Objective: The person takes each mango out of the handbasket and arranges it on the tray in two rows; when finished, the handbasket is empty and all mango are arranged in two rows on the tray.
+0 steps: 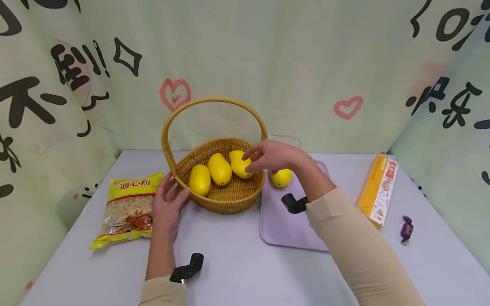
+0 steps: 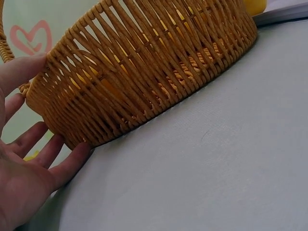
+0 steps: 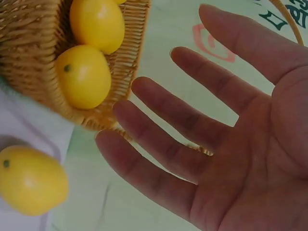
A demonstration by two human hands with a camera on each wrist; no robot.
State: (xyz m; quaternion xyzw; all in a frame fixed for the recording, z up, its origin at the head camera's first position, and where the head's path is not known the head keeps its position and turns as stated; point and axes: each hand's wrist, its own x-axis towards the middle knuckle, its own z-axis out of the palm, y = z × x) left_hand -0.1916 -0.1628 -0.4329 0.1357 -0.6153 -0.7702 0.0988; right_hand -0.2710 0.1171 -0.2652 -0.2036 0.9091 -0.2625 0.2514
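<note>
A wicker basket [image 1: 226, 206] with a tall arched handle holds three smooth yellow oval fruits, one at the left [image 1: 200, 180], one in the middle [image 1: 220, 169] and one at the right [image 1: 239, 164]. My left hand [image 1: 168, 204] touches the basket's left side. In the left wrist view its thumb lies at the rim and its spread fingers rest along the outer weave. My right hand [image 1: 273, 155] hovers over the basket's right rim, palm down. The right wrist view shows its fingers [image 3: 163, 108] spread, with nothing held. Another yellow fruit [image 1: 281, 177] lies on the purple tray [image 1: 289, 229].
A bag of pasta [image 1: 130, 208] lies left of my left hand. Over on the right are a yellow-and-white pasta box [image 1: 379, 191] and a purple wrapped candy [image 1: 407, 230]. A pale printed curtain [image 1: 298, 85] hangs behind the white table [image 1: 229, 263].
</note>
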